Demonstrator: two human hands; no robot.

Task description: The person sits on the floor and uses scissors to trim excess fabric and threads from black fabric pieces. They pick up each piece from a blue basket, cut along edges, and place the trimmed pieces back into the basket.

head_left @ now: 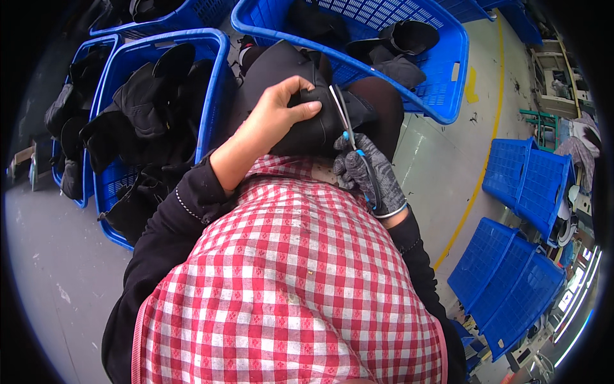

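Observation:
My bare left hand pinches a black cap on my lap, thumb and fingers pressed on its cloth. Part of the cap lies hidden under that hand, and its dark cloth blends into my dark clothing. In a grey knitted glove, my right hand is closed round the handles of a pair of scissors with blue and black grips. Slightly parted, the blades point up and away from me beside the cap's right part. Whether they touch the cloth I cannot tell.
Ahead stands a blue plastic basket holding several black caps. Another blue basket to my left is heaped with black caps, with more baskets behind it. Stacked blue baskets stand at the right, past a yellow floor line.

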